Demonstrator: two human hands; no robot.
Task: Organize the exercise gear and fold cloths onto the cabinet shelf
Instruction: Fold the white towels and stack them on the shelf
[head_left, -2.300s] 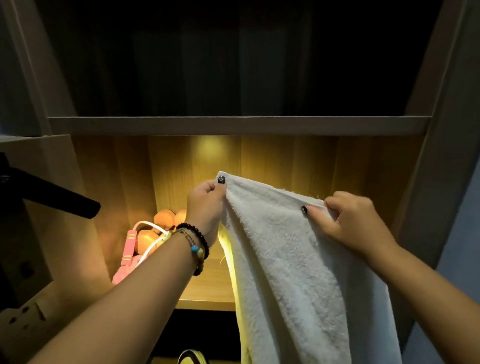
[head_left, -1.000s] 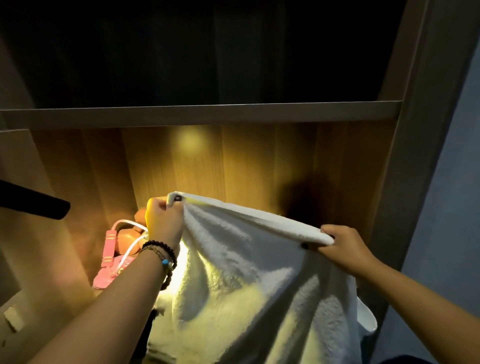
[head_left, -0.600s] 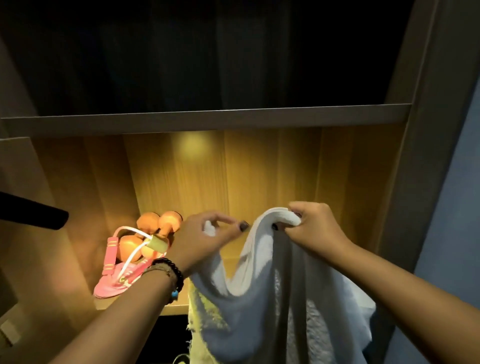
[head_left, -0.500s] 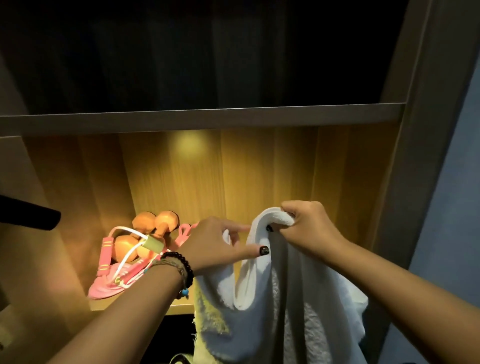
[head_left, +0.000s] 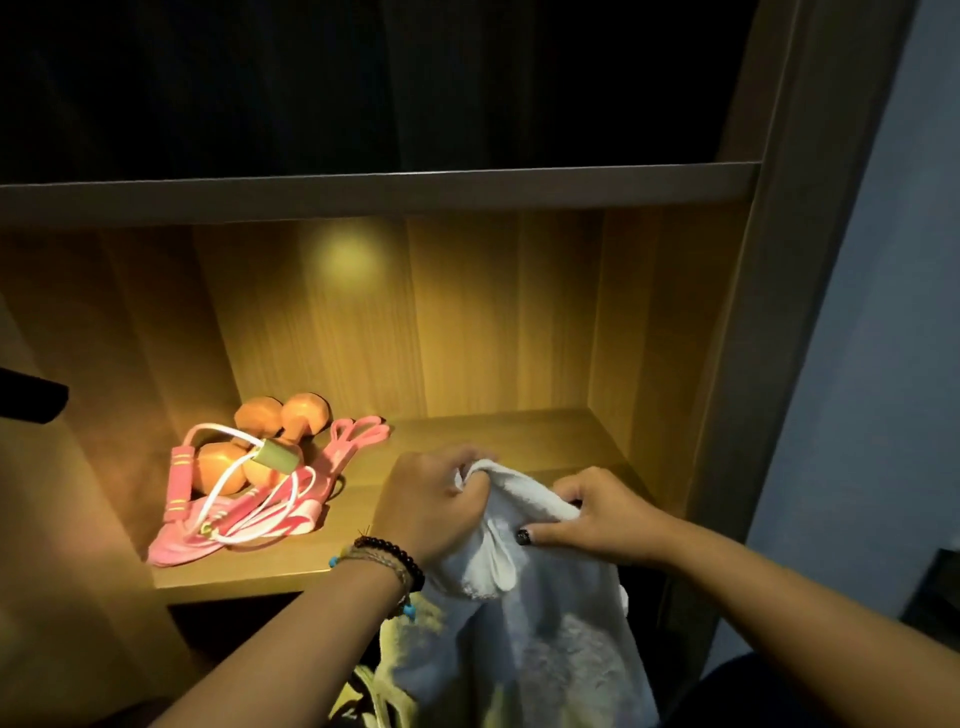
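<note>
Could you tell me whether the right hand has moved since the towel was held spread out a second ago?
Yes. The right hand has come inward, leftward from the cabinet's right wall, to beside the left hand.

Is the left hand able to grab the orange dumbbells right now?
Probably not yet. The left hand is busy gripping the towel. The dumbbells sit close by on the shelf, but a jump rope lies over them.
</note>
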